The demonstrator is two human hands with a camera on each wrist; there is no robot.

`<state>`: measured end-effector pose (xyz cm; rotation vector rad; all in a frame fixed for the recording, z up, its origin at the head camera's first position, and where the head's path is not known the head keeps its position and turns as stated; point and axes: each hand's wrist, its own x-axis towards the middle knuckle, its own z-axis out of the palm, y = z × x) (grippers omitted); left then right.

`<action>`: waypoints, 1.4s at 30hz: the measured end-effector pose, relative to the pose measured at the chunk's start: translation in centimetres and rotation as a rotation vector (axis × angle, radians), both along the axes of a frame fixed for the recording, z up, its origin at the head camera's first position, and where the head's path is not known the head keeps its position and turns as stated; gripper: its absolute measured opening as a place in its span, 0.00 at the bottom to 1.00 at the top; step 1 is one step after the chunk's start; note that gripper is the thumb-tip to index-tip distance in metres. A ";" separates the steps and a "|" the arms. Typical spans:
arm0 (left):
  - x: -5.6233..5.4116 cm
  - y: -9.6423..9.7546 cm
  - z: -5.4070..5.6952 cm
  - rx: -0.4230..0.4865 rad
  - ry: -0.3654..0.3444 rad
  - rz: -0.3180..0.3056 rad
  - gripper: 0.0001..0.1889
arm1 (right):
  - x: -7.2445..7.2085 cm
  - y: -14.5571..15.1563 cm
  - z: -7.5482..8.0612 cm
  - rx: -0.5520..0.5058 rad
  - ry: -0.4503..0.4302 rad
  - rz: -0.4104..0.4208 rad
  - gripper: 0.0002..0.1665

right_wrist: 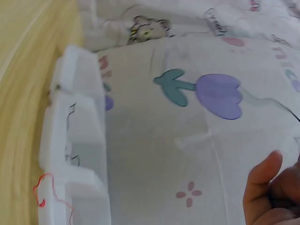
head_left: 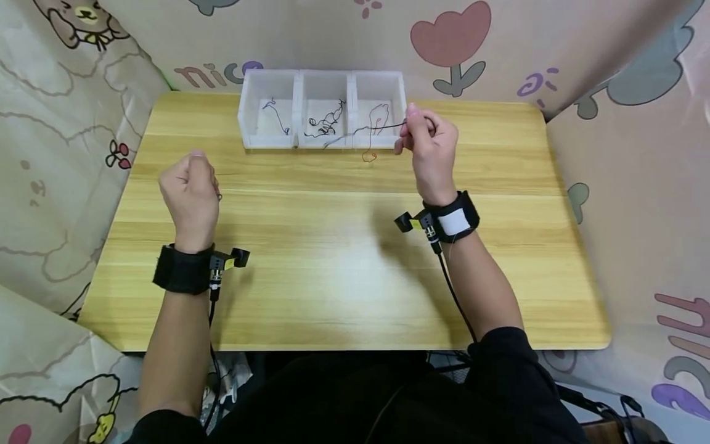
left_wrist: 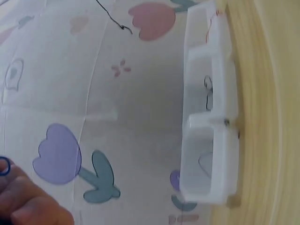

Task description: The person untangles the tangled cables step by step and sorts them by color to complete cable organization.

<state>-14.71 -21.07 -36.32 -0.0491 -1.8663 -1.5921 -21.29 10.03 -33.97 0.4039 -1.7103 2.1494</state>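
Observation:
My right hand (head_left: 431,139) pinches a thin dark wire (head_left: 388,127), which stretches left across the front of a white three-part box (head_left: 324,147). The wire's free end trails over the middle compartment. My left hand (head_left: 191,191) is curled at the left of the table, gripping a blue wire (left_wrist: 4,166) whose small loop sticks out. Inside the box, a dark bluish wire (head_left: 275,112) lies in the left compartment and tangled black wires (head_left: 327,122) in the middle one. A red wire (head_left: 370,148) hangs from the right compartment over the front wall.
The box stands at the back edge of a wooden table (head_left: 310,246). Printed cloth (head_left: 344,37) rises behind and on both sides. Each wrist wears a strap (head_left: 183,269) with a small camera, its black cable (head_left: 457,296) running back along the forearm.

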 end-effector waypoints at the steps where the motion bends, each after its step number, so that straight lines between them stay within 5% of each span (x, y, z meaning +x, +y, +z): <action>1: 0.0 -0.1 0.0 -0.008 -0.012 -0.029 0.26 | -0.3 0.1 0.0 0.019 -0.012 -0.008 0.18; 6: 0.4 0.5 -0.4 0.021 -0.107 -0.130 0.24 | -2.3 -0.8 -0.4 0.254 0.025 -0.083 0.16; 12: 0.9 0.9 -0.7 0.141 -0.119 -0.258 0.24 | -6.5 -2.2 -0.6 0.490 0.117 -0.146 0.13; 17: 1.1 1.3 -0.9 0.212 -0.150 -0.359 0.22 | -9.8 -3.9 -1.3 0.623 0.094 -0.102 0.16; 24: 1.2 2.1 -0.7 0.295 -0.185 -0.401 0.13 | -13.4 -6.1 -2.3 0.727 -0.033 -0.064 0.16; 28: 1.3 2.4 -0.6 0.311 -0.185 -0.431 0.12 | -14.2 -6.9 -3.4 0.859 -0.138 -0.004 0.16; 32: 1.3 2.5 -0.6 0.306 -0.179 -0.450 0.12 | -14.2 -7.2 -4.3 1.061 -0.239 0.140 0.27; 36: 1.3 2.4 -0.5 0.287 -0.168 -0.447 0.12 | -13.9 -7.8 -4.4 1.205 -0.243 0.228 0.38; 42: 1.2 2.1 -0.4 0.279 -0.164 -0.440 0.12 | -12.8 -8.9 -3.7 1.262 -0.203 0.284 0.43</action>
